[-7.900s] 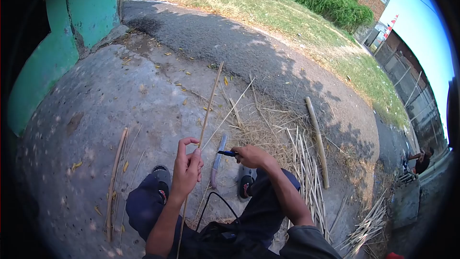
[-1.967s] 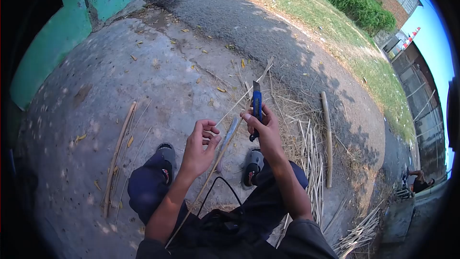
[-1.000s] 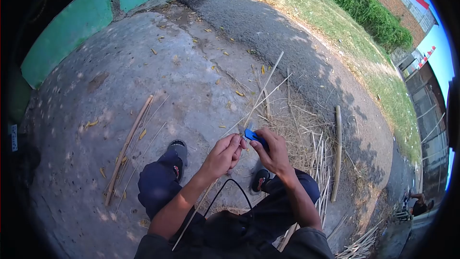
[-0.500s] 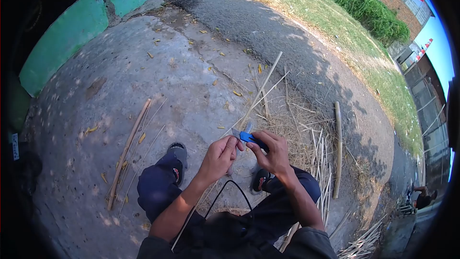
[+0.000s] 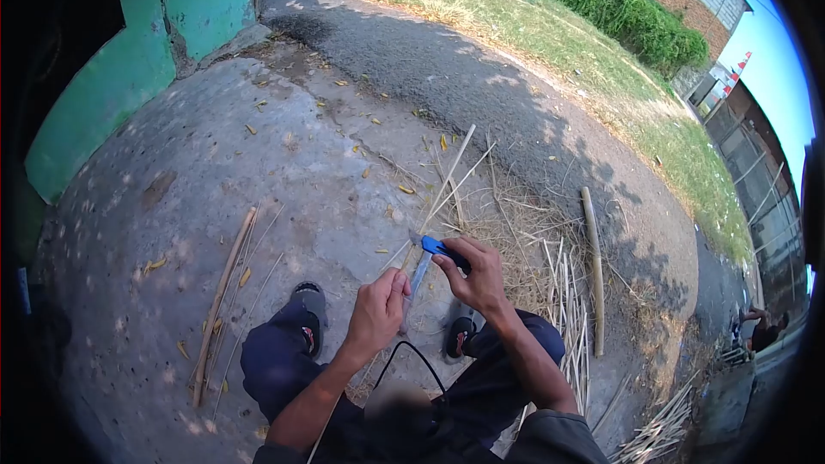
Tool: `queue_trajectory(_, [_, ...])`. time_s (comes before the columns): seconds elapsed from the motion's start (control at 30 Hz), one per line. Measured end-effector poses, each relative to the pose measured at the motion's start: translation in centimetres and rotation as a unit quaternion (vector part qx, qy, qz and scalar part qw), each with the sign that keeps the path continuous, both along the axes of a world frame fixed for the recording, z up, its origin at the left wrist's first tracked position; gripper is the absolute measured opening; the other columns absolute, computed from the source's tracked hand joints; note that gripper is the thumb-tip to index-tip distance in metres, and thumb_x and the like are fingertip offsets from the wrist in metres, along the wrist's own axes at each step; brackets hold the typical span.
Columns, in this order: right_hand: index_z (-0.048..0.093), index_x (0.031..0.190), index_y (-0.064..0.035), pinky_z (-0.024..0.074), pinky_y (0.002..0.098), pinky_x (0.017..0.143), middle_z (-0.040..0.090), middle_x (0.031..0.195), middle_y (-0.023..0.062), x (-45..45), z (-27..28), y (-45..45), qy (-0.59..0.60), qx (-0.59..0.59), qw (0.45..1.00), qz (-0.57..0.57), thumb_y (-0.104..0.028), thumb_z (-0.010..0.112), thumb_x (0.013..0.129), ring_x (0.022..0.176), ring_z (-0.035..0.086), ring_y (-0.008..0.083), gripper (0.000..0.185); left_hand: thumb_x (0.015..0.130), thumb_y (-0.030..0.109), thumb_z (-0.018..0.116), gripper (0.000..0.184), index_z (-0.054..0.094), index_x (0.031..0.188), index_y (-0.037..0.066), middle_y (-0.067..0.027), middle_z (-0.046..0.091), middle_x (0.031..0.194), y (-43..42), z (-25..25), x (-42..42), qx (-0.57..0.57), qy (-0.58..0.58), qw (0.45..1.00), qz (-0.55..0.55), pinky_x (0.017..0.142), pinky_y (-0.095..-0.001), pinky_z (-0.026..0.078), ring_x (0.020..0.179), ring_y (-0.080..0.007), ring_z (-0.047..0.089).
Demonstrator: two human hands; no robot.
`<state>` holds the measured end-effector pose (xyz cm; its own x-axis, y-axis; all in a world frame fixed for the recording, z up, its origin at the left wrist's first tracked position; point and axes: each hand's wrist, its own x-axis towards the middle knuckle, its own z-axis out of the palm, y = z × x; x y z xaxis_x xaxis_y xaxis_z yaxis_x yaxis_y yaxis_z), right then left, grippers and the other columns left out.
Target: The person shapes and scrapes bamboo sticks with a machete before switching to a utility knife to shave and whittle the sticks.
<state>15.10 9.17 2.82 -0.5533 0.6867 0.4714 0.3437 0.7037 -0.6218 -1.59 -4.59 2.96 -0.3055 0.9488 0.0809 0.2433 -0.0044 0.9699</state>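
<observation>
My left hand (image 5: 376, 308) is closed in a pinch round a thin bamboo strip (image 5: 411, 256), whose lower part runs back past my forearm. My right hand (image 5: 475, 277) grips a blue utility knife (image 5: 436, 247), its blade against or very near the strip just ahead of my left fingers. Beneath my hands, between my feet, a long grey-blue object (image 5: 419, 277) resembles a blade, partly covered by my left hand. Longer pale strips (image 5: 453, 174) lie on the ground beyond the knife.
Split bamboo strips (image 5: 567, 318) and fine shavings (image 5: 507, 223) lie to the right, beside a thick bamboo pole (image 5: 593, 271). Another bamboo pole (image 5: 225, 305) lies at left with thin strips. More strips (image 5: 657, 430) are piled at lower right. A person (image 5: 765, 329) is at far right.
My left hand has moved down and back along the strip, away from the knife. The knife has shifted slightly left with my right hand, and the view has tilted a little.
</observation>
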Motion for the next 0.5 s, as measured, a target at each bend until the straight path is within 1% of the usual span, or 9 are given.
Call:
queue_trajectory(0.13, [0.075,0.107,-0.0005,0.0569,0.0365,0.066,0.073,0.087,0.0124,0.3,1.7,0.7,-0.010,0.011,0.999,-0.034,-0.023,0.079,0.095,0.072,0.074,0.0278,0.025,0.113,0.020,0.048,0.033,0.057,0.087,0.002,-0.0071,0.045,0.059,-0.1,0.0,0.4,0.012,0.009,1.000,-0.011,0.052,-0.0360,0.036,0.051,-0.0150,0.045])
queue_trajectory(0.2, [0.076,0.107,-0.0014,0.0569,0.0365,0.066,0.073,0.087,0.0119,0.2,0.8,0.4,-0.002,0.012,1.000,-0.027,-0.023,0.079,0.095,0.072,0.074,0.0277,0.025,0.112,0.020,0.048,0.033,0.057,0.087,0.001,-0.0108,0.047,0.059,0.1,-0.7,0.2,0.042,0.022,0.999,0.005,0.053,-0.0379,0.037,0.050,-0.0196,0.047])
queue_trajectory(0.23, [0.076,0.107,-0.0019,0.0566,0.0366,0.065,0.073,0.087,0.0119,0.2,0.5,0.1,-0.007,0.021,1.000,-0.003,-0.024,0.079,0.095,0.072,0.074,0.0278,0.026,0.112,0.020,0.048,0.033,0.057,0.087,0.001,-0.0108,0.047,0.059,0.2,-0.8,0.1,0.042,0.021,0.999,0.003,0.053,-0.0379,0.037,0.050,-0.0196,0.047])
queue_trajectory(0.27, [0.076,0.107,-0.0024,0.0562,0.0367,0.065,0.073,0.087,0.0119,0.1,0.3,-0.1,-0.013,0.029,0.999,0.022,-0.025,0.079,0.094,0.072,0.073,0.0279,0.026,0.112,0.018,0.048,0.031,0.057,0.088,0.000,-0.0140,0.052,0.060,0.1,-0.8,0.1,0.050,0.050,0.997,0.011,0.054,-0.0411,0.042,0.053,-0.0271,0.056])
queue_trajectory(0.3, [0.076,0.106,-0.0030,0.0551,0.0377,0.063,0.073,0.087,0.0123,0.1,0.2,0.3,0.006,0.038,0.999,0.026,-0.026,0.079,0.094,0.071,0.073,0.0285,0.026,0.112,0.017,0.047,0.030,0.057,0.089,-0.001,-0.0173,0.057,0.061,0.0,-0.8,0.1,0.057,0.077,0.995,0.019,0.056,-0.0442,0.047,0.056,-0.0346,0.066])
queue_trajectory(0.33, [0.076,0.106,-0.0030,0.0551,0.0377,0.063,0.073,0.087,0.0123,0.3,0.3,1.1,0.005,0.035,0.999,0.026,-0.026,0.079,0.094,0.071,0.073,0.0285,0.026,0.112,0.017,0.047,0.030,0.057,0.089,-0.001,-0.0173,0.057,0.061,-0.2,-0.7,0.1,0.053,0.076,0.996,0.020,0.056,-0.0442,0.047,0.056,-0.0346,0.066])
queue_trajectory(0.4, [0.077,0.106,-0.0027,0.0555,0.0377,0.063,0.074,0.088,0.0131,0.7,0.8,3.3,-0.006,0.017,0.998,-0.054,-0.026,0.079,0.094,0.073,0.074,0.0291,0.026,0.111,0.016,0.048,0.029,0.057,0.089,0.000,-0.0174,0.058,0.061,-0.4,-0.3,0.4,0.023,0.099,0.995,0.000,0.054,-0.0443,0.047,0.055,-0.0350,0.066])
queue_trajectory(0.43, [0.077,0.106,-0.0022,0.0563,0.0379,0.065,0.075,0.089,0.0133,0.6,1.2,3.9,-0.005,0.029,0.997,-0.074,-0.025,0.079,0.094,0.074,0.074,0.0299,0.026,0.111,0.016,0.048,0.029,0.057,0.089,0.000,-0.0174,0.058,0.061,-0.7,0.1,0.4,0.024,0.098,0.995,-0.002,0.054,-0.0443,0.047,0.055,-0.0350,0.066])
queue_trajectory(0.5, [0.077,0.107,-0.0018,0.0564,0.0377,0.065,0.075,0.089,0.0136,0.3,1.2,3.7,0.001,0.034,0.997,-0.063,-0.025,0.079,0.094,0.074,0.074,0.0300,0.026,0.111,0.016,0.047,0.028,0.058,0.091,0.000,-0.0178,0.059,0.061,-0.6,0.8,0.4,-0.001,0.078,0.997,-0.003,0.053,-0.0446,0.048,0.055,-0.0362,0.066])
